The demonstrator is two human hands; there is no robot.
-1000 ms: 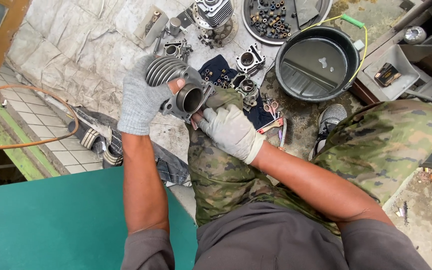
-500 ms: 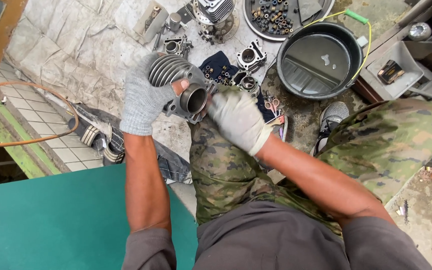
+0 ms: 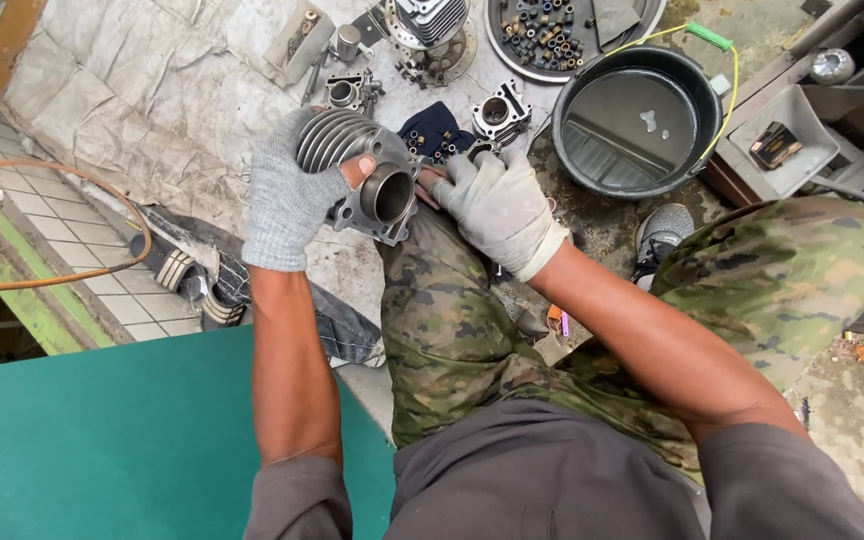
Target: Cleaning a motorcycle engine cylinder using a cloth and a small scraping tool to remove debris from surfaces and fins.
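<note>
Cylinder: finned grey metal engine part, held above the lap, bore turned up toward the camera. Flange at the bore end, fins at the far end.

Left hand: grey knit glove, closed around the finned body, bare thumb tip resting at the bore rim.

Right hand: pale worn glove, fingers curled at the flange beside the bore; whether it pinches something small there cannot be told.

Step in hand, as judged: inspection or cleaning of the bore and flange face. A next move would call for a steady left grip while the right works the rim.

Surroundings, outward:
- Dark cloth just beyond the cylinder.
- Small cast parts on the ground sheet.
- Second finned part farther off.
- Round tray of small fittings.
- Black basin, liquid inside.
- Orange hose at left.
- Green surface nearest the camera.
</note>
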